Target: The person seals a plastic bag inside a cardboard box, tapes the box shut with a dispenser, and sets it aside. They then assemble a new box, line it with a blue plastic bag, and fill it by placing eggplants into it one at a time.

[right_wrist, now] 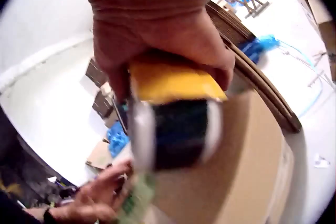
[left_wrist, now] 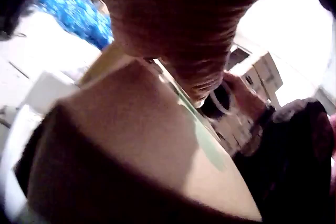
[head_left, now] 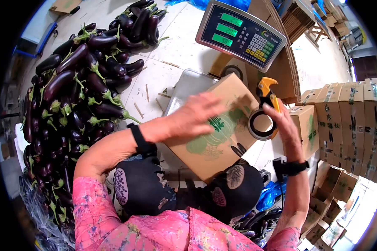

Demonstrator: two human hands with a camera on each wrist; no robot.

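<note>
A cardboard carton (head_left: 234,90) with green printed vegetables lies tilted across the scale's metal platform (head_left: 184,85), close to the person's knees. My left hand (head_left: 194,117), blurred, passes over the carton's printed face with its fingers stretched out. My right hand (head_left: 285,123) grips a tape dispenser (head_left: 267,85) with yellow-orange parts at the carton's right edge. In the right wrist view, the dispenser's yellow part (right_wrist: 176,83) sits within the hand's grasp, a dark tape roll (right_wrist: 181,132) below it. The left hand (right_wrist: 97,195) also shows there, low beside the carton.
A large heap of eggplants (head_left: 67,81) covers the floor at left. The scale's display panel (head_left: 241,35) stands beyond the carton, beside upright flattened cardboard (head_left: 276,71). Stacked cartons (head_left: 343,121) rise at right. Blue plastic (head_left: 270,195) and more eggplants lie near the right knee.
</note>
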